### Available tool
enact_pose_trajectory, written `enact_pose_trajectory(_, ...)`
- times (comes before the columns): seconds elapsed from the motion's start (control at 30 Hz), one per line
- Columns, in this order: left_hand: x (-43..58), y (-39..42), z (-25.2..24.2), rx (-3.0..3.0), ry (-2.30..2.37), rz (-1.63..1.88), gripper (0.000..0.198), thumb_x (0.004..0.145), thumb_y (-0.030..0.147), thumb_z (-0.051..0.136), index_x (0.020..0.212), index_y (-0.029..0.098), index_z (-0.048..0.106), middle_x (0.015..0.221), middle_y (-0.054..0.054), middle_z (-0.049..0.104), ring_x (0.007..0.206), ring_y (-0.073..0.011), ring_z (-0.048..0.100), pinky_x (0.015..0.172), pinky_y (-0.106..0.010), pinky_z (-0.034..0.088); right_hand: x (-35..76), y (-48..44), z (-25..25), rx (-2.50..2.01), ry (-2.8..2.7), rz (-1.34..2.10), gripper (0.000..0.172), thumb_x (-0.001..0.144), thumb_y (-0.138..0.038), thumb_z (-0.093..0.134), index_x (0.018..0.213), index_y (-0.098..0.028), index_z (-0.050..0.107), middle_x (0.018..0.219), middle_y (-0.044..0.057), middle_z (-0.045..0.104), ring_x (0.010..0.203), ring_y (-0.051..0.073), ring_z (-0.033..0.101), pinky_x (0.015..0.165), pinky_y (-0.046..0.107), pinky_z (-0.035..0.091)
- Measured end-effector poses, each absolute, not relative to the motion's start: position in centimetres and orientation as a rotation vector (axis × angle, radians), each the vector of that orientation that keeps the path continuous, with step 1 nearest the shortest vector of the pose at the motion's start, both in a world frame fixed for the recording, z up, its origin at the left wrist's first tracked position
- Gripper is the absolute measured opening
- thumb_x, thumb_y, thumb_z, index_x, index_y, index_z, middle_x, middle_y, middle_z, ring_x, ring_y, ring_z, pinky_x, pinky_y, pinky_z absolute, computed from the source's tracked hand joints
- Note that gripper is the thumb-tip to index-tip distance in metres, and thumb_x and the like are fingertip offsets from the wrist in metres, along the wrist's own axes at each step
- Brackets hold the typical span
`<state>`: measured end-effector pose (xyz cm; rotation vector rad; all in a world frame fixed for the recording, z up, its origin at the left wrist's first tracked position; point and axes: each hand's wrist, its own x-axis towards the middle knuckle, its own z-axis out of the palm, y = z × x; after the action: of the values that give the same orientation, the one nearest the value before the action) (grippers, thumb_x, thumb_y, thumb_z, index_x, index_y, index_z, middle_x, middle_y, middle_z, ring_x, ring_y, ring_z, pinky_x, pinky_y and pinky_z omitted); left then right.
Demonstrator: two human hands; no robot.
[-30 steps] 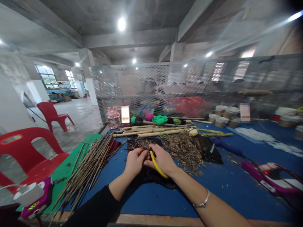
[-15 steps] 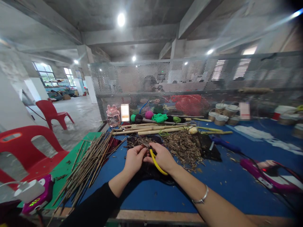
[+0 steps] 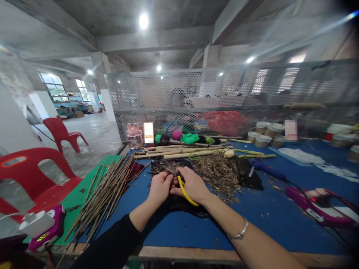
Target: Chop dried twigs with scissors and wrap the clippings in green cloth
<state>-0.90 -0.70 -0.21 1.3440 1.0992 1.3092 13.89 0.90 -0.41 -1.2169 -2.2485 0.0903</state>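
My right hand (image 3: 194, 185) is closed around scissors (image 3: 183, 191) with a yellow handle; their dark blades point up and to the left. Just left of the blades, my left hand (image 3: 157, 189) is closed in a pinch, its fingertips close to the scissors. What it pinches is too small and hidden to make out. Beyond both hands lies a heap of short brown twig clippings (image 3: 217, 172), partly on dark cloth. To the left, a loose bundle of long thin sticks (image 3: 105, 194) rests at a slant across the green and blue table covering.
Thicker pale sticks (image 3: 182, 154) and balls of yarn (image 3: 189, 139) lie along a perforated metal screen (image 3: 157, 89). A glue gun (image 3: 269, 171) and a purple power device (image 3: 308, 205) are at right. Another purple device (image 3: 47, 228) and red chairs (image 3: 36, 179) stand left.
My hands stay almost in the same place, with the scissors still in my right hand. The view has shifted very slightly.
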Motion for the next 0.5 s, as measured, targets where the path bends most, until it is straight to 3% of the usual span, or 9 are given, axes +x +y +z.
enact_pose_trajectory(0.27, -1.0, -0.85, 0.16, 1.395, 1.066, 1.326, 0.025, 0.073, 0.031, 0.055, 0.087, 0.013, 0.067, 0.075, -0.003, 0.069, 0.069, -0.016, 0.063, 0.064, -0.024, 0.049, 13.57, 0.68, -0.23, -1.229, -2.165, 0.153, 0.048, 0.071, -0.052, 0.06, 0.106, -0.02, 0.051, 0.091, 0.006, 0.055, 0.083, 0.019, 0.057, 0.073, 0.029, 0.044)
enact_pose_trajectory(0.5, -1.12, -0.47, -0.59, 1.401, 1.078, 1.235, 0.026, 0.075, 0.032, 0.052, 0.084, 0.012, 0.066, 0.069, -0.004, 0.068, 0.061, -0.0157, 0.061, 0.061, -0.025, 0.048, 13.74, 0.9, -0.46, -1.215, -2.197, 0.139, 0.063, 0.062, -0.055, 0.066, 0.111, -0.02, 0.049, 0.095, 0.007, 0.054, 0.085, 0.02, 0.056, 0.073, 0.031, 0.044)
